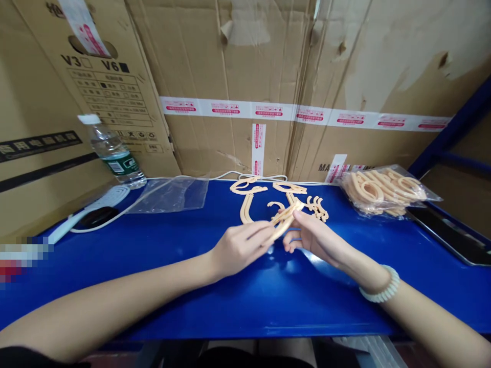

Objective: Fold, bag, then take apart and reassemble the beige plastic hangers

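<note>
The near ends of the peach plastic strips (283,221) vanish inside the left hand (240,246) and behind the right hand (311,236) — how many strips are pinched cannot be told. A pixelated patch (23,255) at the left edge blurs whatever lies there. The dark tray (452,234) at the right runs off the picture. Pieces inside the far-right bag (385,190) overlap too much to count, and the print on the bottle (115,153) label and the cardboard boxes (230,76) is too small to read.
</note>
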A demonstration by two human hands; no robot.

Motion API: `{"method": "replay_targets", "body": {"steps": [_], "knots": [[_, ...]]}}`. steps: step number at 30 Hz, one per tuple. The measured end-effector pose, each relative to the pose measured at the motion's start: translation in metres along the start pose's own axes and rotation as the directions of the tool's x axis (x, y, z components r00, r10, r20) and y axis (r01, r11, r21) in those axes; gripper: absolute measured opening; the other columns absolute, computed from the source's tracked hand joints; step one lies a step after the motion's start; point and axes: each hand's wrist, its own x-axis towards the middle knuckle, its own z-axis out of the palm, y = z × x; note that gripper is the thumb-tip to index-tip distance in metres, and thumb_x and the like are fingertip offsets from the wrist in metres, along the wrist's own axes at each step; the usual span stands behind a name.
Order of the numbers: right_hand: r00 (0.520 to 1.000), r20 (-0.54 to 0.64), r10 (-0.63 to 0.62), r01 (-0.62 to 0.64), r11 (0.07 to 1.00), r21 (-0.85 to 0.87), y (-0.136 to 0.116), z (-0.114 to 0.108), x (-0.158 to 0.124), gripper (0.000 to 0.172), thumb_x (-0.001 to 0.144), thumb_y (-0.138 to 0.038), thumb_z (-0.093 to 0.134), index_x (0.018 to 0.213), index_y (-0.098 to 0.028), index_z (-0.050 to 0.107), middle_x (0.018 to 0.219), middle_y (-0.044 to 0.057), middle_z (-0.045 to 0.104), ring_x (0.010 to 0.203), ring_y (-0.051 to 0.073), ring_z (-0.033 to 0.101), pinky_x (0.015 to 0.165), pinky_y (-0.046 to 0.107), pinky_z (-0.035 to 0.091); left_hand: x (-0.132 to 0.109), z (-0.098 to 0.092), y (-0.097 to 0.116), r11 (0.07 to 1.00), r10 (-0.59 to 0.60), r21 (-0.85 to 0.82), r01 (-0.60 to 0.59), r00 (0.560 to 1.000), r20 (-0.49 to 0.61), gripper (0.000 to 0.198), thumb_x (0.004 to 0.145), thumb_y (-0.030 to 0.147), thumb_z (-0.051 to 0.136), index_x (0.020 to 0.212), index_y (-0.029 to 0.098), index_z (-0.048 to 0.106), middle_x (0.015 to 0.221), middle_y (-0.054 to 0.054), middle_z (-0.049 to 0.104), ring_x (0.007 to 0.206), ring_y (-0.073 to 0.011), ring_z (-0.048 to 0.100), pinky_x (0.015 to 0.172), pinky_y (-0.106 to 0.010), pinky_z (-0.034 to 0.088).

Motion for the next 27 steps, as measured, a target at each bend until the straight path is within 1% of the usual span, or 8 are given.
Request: {"method": "replay_targets", "body": {"steps": [1, 3, 6, 9, 11, 12, 18, 27], "knots": [[1.0, -0.002, -0.006, 0.006, 1.0, 0.0, 0.001, 0.001, 0.0, 0.055, 0.083, -0.059, 0.072, 0.117, -0.018, 0.058, 0.087, 0.005, 0.071, 0.064, 0.014, 0.067, 0.061, 0.027, 0.055, -0.003, 0.001, 0.001, 0.998, 0.067, 0.017, -0.067, 0.997, 0.025, 0.025, 0.095, 0.017, 0.061, 0.119, 0.016, 0.066, 0.117, -0.012, 0.074, 0.106, -0.0218, 0.072, 0.094, -0.031, 0.059], [1.0, -0.013, -0.019, 0.019, 0.999, -0.037, 0.002, -0.001, -0.001, 0.052, 0.085, -0.051, 0.074, 0.122, -0.017, 0.057, 0.088, 0.005, 0.071, 0.067, 0.014, 0.067, 0.065, 0.027, 0.057, -0.004, 0.002, 0.003, 0.998, 0.056, -0.037, -0.053, 0.997, 0.06, 0.034, 0.093, 0.021, 0.065, 0.127, 0.016, 0.062, 0.124, -0.014, 0.07, 0.114, -0.0235, 0.068, 0.099, -0.034, 0.058], [0.999, -0.005, -0.051, 0.049, 0.989, -0.137, 0.0, -0.003, -0.002, 0.044, 0.088, -0.043, 0.073, 0.121, -0.017, 0.06, 0.091, 0.006, 0.071, 0.075, 0.015, 0.067, 0.068, 0.027, 0.056, -0.002, 0.002, 0.007, 0.927, -0.232, -0.284, 0.246, 0.969, 0.082, 0.043, 0.088, 0.027, 0.072, 0.128, 0.018, 0.06, 0.132, -0.014, 0.063, 0.104, -0.0216, 0.071, 0.085, -0.031, 0.063], [0.996, 0.034, -0.087, 0.092, 0.964, -0.247, 0.001, -0.003, -0.003, 0.04, 0.089, -0.038, 0.073, 0.122, -0.018, 0.061, 0.094, 0.005, 0.071, 0.077, 0.014, 0.065, 0.068, 0.025, 0.054, 0.003, 0.004, 0.007, 0.623, -0.566, -0.499, 0.603, 0.787, 0.244, 0.046, 0.084, 0.029, 0.073, 0.127, 0.018, 0.059, 0.123, -0.012, 0.068, 0.073, -0.0133, 0.072, 0.059, -0.022, 0.061], [0.995, 0.058, -0.083, 0.097, 0.949, -0.302, 0.004, -0.003, -0.002, 0.04, 0.089, -0.036, 0.073, 0.123, -0.019, 0.06, 0.095, 0.004, 0.071, 0.074, 0.012, 0.062, 0.065, 0.024, 0.052, 0.005, 0.006, 0.005, 0.443, -0.63, -0.54, 0.715, 0.677, 0.38, 0.04, 0.084, 0.03, 0.073, 0.121, 0.017, 0.063, 0.1, -0.008, 0.075, 0.065, -0.0125, 0.07, 0.054, -0.019, 0.057], [0.995, 0.064, -0.08, 0.096, 0.943, -0.318, 0.005, -0.002, -0.002, 0.039, 0.088, -0.036, 0.073, 0.121, -0.019, 0.06, 0.094, 0.003, 0.07, 0.072, 0.012, 0.061, 0.063, 0.024, 0.051, 0.005, 0.007, 0.004, 0.398, -0.63, -0.544, 0.738, 0.651, 0.423, 0.035, 0.084, 0.03, 0.072, 0.116, 0.016, 0.066, 0.091, -0.006, 0.076, 0.066, -0.0132, 0.07, 0.054, -0.018, 0.055], [0.993, -0.002, -0.119, 0.11, 0.925, -0.364, 0.002, -0.002, 0.003, 0.029, 0.085, -0.043, 0.075, 0.093, -0.018, 0.063, 0.082, 0.0, 0.062, 0.064, 0.01, 0.053, 0.06, 0.025, 0.048, 0.005, 0.007, -0.001, 0.335, -0.66, -0.582, 0.741, 0.625, 0.417, 0.016, 0.088, 0.026, 0.064, 0.096, 0.013, 0.068, 0.085, -0.007, 0.075, 0.064, -0.0129, 0.067, 0.052, -0.019, 0.052], [0.953, -0.279, -0.115, 0.048, 0.971, -0.235, 0.001, -0.012, 0.008, 0.032, 0.07, -0.04, 0.084, 0.079, -0.015, 0.067, 0.075, 0.002, 0.064, 0.061, 0.012, 0.06, 0.055, 0.025, 0.049, 0.007, 0.006, -0.009, 0.359, -0.78, -0.664, 0.656, 0.602, 0.173, 0.025, 0.097, 0.039, 0.055, 0.095, 0.014, 0.058, 0.072, -0.002, 0.069, 0.061, -0.0114, 0.066, 0.055, -0.02, 0.051]]}}
